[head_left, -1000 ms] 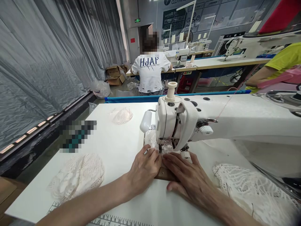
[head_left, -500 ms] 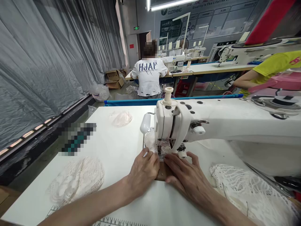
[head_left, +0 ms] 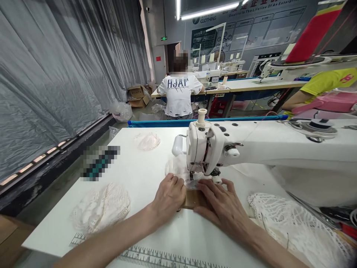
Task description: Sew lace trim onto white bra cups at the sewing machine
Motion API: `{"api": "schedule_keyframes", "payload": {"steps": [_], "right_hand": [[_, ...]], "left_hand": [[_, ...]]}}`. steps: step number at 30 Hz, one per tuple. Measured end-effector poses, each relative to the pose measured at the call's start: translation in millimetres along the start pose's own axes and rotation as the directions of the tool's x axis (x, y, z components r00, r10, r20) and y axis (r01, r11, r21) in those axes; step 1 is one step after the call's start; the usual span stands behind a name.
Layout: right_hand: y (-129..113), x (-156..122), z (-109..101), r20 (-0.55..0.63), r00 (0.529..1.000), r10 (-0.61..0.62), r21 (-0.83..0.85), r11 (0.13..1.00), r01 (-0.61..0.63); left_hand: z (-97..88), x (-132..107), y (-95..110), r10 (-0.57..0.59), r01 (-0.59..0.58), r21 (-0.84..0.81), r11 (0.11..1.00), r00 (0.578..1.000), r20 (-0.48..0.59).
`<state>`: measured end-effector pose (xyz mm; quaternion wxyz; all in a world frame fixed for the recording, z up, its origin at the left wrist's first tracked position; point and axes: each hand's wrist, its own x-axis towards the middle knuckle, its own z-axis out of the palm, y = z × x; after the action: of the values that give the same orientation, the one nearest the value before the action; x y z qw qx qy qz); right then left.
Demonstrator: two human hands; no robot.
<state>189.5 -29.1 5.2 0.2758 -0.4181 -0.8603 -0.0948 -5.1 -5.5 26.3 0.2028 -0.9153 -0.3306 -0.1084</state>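
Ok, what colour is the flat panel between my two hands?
Brown; the flat panel shows best in the head view, the only one here.

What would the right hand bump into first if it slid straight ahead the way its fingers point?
Most likely the presser foot of the sewing machine, just ahead and leftward of the right hand, though depth is hard to judge here.

White tabletop (head_left: 145,169), sewing machine (head_left: 267,141), lace bundle (head_left: 106,206) left, netted fabric (head_left: 298,217) right

2 slim forearms (head_left: 125,232), bare (as are the 2 hands (head_left: 169,193)).
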Motion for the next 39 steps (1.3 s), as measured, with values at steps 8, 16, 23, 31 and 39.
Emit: {"api": "schedule_keyframes", "payload": {"steps": [8, 16, 23, 31, 39], "right_hand": [[-18.8, -6.6, -8.3, -0.008, 0.973, -0.232, 0.162, 0.960, 0.230], [-19.4, -10.3, -15.1, -0.036, 0.935, -0.352, 0.290, 0.892, 0.347], [-8.7, -15.3, -18.4, -0.028, 0.947, -0.319, 0.340, 0.888, 0.309], [0.5, -17.8, -14.5, 0.082, 0.949, -0.306, 0.285, 0.919, 0.271], [0.7, -16.3, -12.0, 0.126, 0.952, -0.279, 0.289, 0.929, 0.234]], "left_hand": [[-49.4, -82.4, 40.1, 0.055, -0.013, -0.175, 0.985, 0.969, 0.241], [-66.8, -42.5, 22.5, -0.076, 0.162, -0.350, 0.923, 0.966, 0.246], [-24.1, 1.7, -0.6, 0.039, 0.194, -0.670, 0.717, 0.948, 0.316], [-17.2, -5.9, -13.7, -0.238, 0.481, -0.672, 0.564, 0.873, 0.425], [-4.6, -6.0, -5.8, -0.308, 0.493, -0.630, 0.600, 0.869, 0.387]]}}
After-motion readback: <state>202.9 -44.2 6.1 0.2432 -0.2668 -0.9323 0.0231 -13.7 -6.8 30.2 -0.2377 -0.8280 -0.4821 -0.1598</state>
